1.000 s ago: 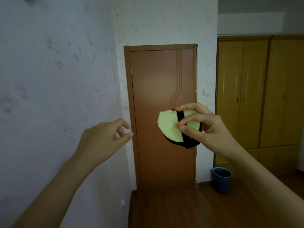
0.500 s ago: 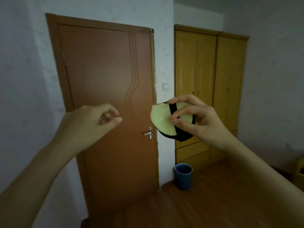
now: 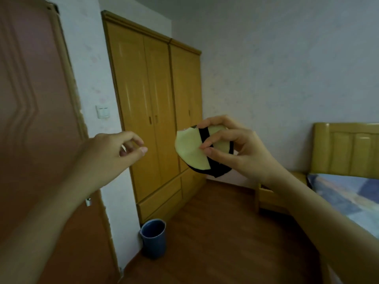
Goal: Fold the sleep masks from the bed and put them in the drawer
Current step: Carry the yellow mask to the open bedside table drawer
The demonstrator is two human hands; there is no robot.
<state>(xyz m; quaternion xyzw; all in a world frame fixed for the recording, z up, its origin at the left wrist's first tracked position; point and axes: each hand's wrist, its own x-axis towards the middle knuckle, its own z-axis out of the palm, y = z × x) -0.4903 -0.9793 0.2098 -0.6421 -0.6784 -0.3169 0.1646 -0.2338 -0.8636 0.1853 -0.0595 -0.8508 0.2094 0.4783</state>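
A folded sleep mask [image 3: 190, 149], pale yellow with a black strap and black underside, hangs in the air at chest height. My right hand [image 3: 235, 148] pinches it between thumb and fingers. My left hand [image 3: 110, 152] floats to the left of it, a short gap away, fingers loosely curled and holding nothing. The bed [image 3: 348, 193] with a patterned blue cover lies at the right edge under my right forearm. A low wooden bedside cabinet [image 3: 272, 199] stands next to the bed, partly hidden by my right arm; I cannot tell whether its drawer is open.
A brown door [image 3: 34, 119] fills the left side. A tall yellow wooden wardrobe [image 3: 155, 103] with bottom drawers stands ahead. A blue bin [image 3: 153, 237] sits on the wooden floor [image 3: 225, 242] by the wall. A wooden headboard [image 3: 346, 148] rises at the right.
The view has swung to the right: the door slid to the left edge, the wardrobe came to the centre, and the bed appeared. Both hands keep the same pose with the mask.
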